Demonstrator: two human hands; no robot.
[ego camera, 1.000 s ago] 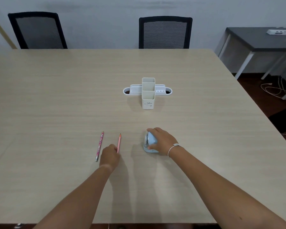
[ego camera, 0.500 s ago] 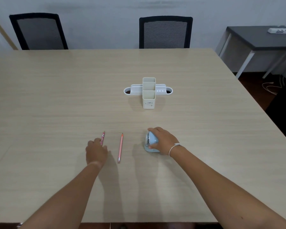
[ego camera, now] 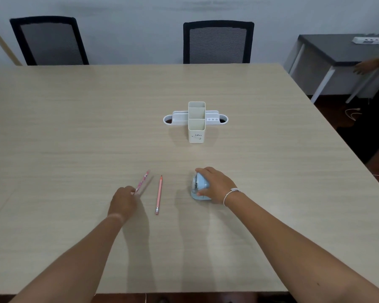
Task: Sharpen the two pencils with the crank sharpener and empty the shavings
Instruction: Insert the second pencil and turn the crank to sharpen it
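Left hand [ego camera: 123, 201] pinches the lower end of the patterned pink pencil [ego camera: 143, 182], whose blurred tip lifts off the pale wood-grain table [ego camera: 74, 127]. Just beside it the plain pink pencil [ego camera: 158, 194] lies flat, point toward the far edge. Right hand [ego camera: 214, 186] curls over the light-blue crank sharpener [ego camera: 198, 186], hiding its crank. Nearer the far edge stands a white desk organizer [ego camera: 196, 122] printed "idea". Beyond are two black mesh chairs [ego camera: 218, 41], a grey wall and a dark side table [ego camera: 337, 49].
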